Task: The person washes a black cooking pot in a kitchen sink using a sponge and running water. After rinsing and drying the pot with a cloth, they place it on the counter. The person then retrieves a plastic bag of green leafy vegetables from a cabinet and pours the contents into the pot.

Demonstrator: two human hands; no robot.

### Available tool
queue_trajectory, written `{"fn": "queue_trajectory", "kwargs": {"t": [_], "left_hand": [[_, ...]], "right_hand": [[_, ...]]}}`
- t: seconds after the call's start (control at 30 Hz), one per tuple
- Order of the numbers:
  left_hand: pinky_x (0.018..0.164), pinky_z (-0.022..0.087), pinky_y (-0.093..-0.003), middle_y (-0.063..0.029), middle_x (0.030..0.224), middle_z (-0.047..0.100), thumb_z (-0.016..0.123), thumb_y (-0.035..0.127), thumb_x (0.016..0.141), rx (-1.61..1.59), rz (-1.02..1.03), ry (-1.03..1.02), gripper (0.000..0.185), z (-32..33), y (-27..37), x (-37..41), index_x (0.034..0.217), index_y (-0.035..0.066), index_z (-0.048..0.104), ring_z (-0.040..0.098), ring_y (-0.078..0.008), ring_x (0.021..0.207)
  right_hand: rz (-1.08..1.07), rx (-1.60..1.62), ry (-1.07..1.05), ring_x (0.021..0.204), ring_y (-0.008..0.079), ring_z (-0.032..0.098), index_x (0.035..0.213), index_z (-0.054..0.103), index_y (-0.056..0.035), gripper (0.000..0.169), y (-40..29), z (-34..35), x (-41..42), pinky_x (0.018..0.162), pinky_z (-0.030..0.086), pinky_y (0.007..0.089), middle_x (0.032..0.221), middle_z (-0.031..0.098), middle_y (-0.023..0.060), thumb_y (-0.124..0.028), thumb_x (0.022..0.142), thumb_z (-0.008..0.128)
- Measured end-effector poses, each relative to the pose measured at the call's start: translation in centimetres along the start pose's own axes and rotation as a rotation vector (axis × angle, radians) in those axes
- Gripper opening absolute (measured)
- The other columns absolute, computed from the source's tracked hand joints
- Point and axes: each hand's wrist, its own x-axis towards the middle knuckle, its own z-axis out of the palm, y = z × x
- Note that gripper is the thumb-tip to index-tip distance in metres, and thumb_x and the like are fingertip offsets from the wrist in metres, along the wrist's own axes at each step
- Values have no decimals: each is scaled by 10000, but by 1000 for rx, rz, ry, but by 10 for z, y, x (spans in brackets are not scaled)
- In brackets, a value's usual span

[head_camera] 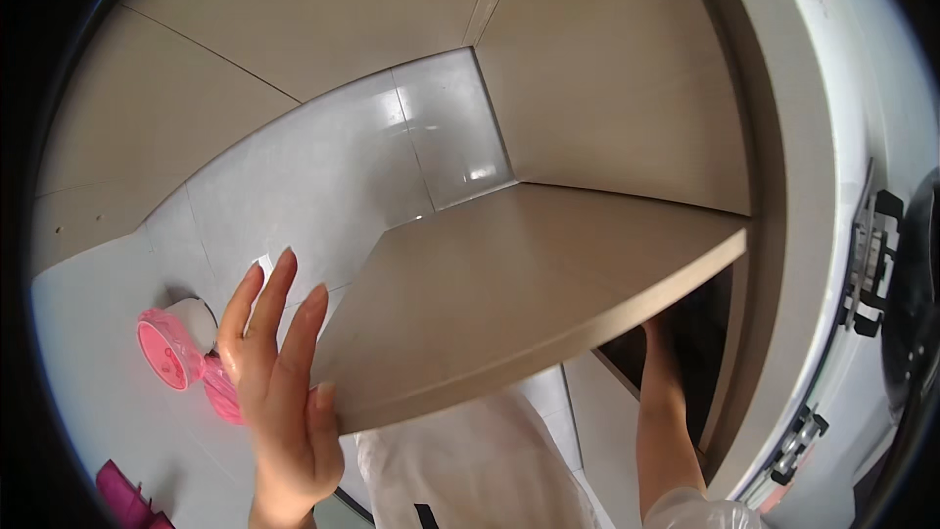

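My left hand (283, 375) is raised at the free edge of an opened beige cabinet door (514, 286). Its fingers are spread and unclosed, and the thumb lies by the door's corner, possibly touching it. My right forearm (664, 411) reaches up behind the door into a dark cabinet opening (701, 353). The right hand itself is hidden there, so what it touches does not show. Light clothing (477, 455) shows below the door.
Beige cabinet panels (609, 73) stand beyond a grey tiled floor (308, 162). At the left is a bin with a pink plastic bag (167, 349), with a magenta item (125, 492) lower down. Along the right runs a pale countertop edge (800, 125) with black-and-metal fittings (870, 264).
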Motion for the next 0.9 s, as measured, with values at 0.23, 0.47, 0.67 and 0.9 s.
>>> {"fn": "queue_trajectory", "kwargs": {"t": [0.23,0.47,0.67,0.9], "left_hand": [[975,307,-431,-199,1241,439,285,123,844,-43,-126,39,413,1,10,-2,1163,-66,468,373,-338,1191],[985,261,-434,-189,1221,457,340,32,831,-132,-89,-9,328,-3,7,-2,1105,-61,495,334,-338,1198],[984,263,-400,-105,1211,481,364,50,865,50,-42,39,294,-4,6,-15,1126,46,501,373,-298,1166],[965,245,-472,-80,1161,517,415,129,873,85,-59,46,274,-1,-1,-20,1132,91,496,409,-272,1126]], "right_hand": [[59,-117,-365,992,358,515,923,581,-2,208,40,52,0,826,433,403,1008,549,224,-68,728,552],[40,-92,-307,913,357,567,827,621,-14,137,35,15,-25,755,472,412,910,595,212,-86,730,557],[111,-21,-327,999,357,528,960,579,-23,221,-3,-87,-53,819,442,434,1055,553,201,-128,785,494],[-424,-270,-239,657,247,637,803,622,-56,141,-65,-134,-130,553,515,365,711,638,93,-119,752,506]]}}
